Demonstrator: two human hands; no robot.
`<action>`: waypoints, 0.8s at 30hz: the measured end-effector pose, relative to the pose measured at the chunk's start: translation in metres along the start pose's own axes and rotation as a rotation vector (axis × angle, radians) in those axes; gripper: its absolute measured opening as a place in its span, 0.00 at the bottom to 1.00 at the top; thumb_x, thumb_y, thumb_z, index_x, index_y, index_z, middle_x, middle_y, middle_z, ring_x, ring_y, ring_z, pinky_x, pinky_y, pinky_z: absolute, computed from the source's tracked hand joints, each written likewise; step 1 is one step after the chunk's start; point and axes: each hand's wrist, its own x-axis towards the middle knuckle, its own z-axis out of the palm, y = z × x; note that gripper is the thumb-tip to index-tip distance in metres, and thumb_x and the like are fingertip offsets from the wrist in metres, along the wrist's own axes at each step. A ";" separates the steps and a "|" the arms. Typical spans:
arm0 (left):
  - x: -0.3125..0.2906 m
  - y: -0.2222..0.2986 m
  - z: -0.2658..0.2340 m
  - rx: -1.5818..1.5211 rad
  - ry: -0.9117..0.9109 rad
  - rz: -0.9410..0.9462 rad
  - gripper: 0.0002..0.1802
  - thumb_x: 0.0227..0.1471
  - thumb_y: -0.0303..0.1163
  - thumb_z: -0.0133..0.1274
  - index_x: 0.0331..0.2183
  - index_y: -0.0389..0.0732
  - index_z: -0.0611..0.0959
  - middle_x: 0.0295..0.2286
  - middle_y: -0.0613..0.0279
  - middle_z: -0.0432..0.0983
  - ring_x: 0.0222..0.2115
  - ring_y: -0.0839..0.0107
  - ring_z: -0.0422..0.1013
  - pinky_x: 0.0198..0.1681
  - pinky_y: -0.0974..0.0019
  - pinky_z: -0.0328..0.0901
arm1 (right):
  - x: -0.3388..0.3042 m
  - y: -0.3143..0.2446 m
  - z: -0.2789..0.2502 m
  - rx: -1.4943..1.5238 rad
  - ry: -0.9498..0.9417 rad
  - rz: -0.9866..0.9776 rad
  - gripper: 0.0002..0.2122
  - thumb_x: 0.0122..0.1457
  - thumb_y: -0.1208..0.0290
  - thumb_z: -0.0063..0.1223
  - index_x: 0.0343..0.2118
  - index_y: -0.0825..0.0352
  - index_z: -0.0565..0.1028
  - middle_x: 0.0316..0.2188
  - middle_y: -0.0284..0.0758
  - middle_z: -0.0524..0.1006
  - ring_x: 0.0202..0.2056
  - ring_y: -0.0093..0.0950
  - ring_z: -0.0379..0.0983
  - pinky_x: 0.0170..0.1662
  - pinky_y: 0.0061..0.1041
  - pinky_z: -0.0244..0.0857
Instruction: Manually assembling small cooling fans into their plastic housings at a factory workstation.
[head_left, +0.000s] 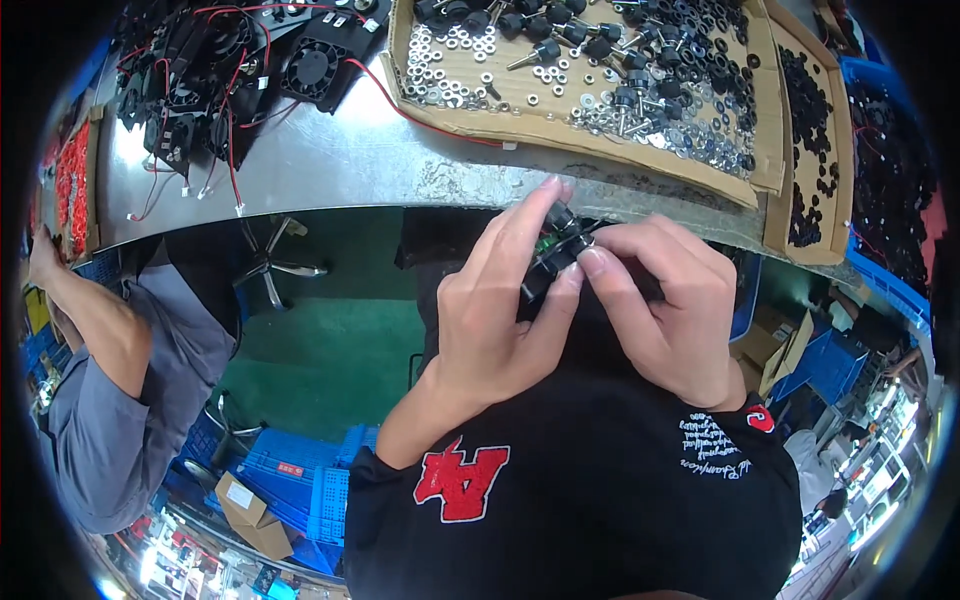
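In front of my chest, close to the bench edge, a small black part with a green circuit board (548, 243) and dark round knobs is held up between my hands. My left hand (490, 305) is closed around it, thumb below and fingers along its far side. At its right side, my right hand (675, 305) pinches with thumb and index finger by a short shaft with a pale ring. Whatever lies between those fingertips is too small and covered to name.
A cardboard tray (640, 165) of nuts, washers and black knobs lies on the metal bench (330, 170). Black fans (315, 70) with red wires are at left. A narrower cardboard box (835, 200) and a blue crate (890, 270) stand right. Another person's arm (100, 310) is at far left.
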 end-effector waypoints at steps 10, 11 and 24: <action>0.002 0.004 -0.009 -0.286 -0.209 -0.343 0.28 0.52 0.19 0.52 0.56 0.31 0.72 0.48 0.49 0.77 0.48 0.67 0.73 0.53 0.65 0.66 | -0.003 -0.002 0.007 -0.150 0.124 -0.104 0.06 0.52 0.79 0.64 0.33 0.70 0.80 0.24 0.38 0.78 0.24 0.30 0.75 0.28 0.24 0.67; 0.002 0.005 -0.009 -0.373 -0.223 -0.384 0.28 0.52 0.19 0.51 0.57 0.31 0.72 0.49 0.49 0.77 0.49 0.69 0.73 0.54 0.65 0.65 | -0.004 -0.001 0.008 -0.145 0.172 -0.161 0.06 0.51 0.80 0.65 0.33 0.70 0.80 0.24 0.38 0.78 0.24 0.30 0.76 0.28 0.24 0.68; 0.003 0.007 0.008 -0.253 -0.209 -0.355 0.28 0.51 0.21 0.56 0.55 0.33 0.72 0.45 0.46 0.77 0.46 0.58 0.76 0.50 0.62 0.68 | -0.002 0.001 -0.007 -0.076 0.073 0.103 0.05 0.56 0.75 0.62 0.31 0.69 0.78 0.23 0.38 0.76 0.23 0.29 0.74 0.28 0.25 0.67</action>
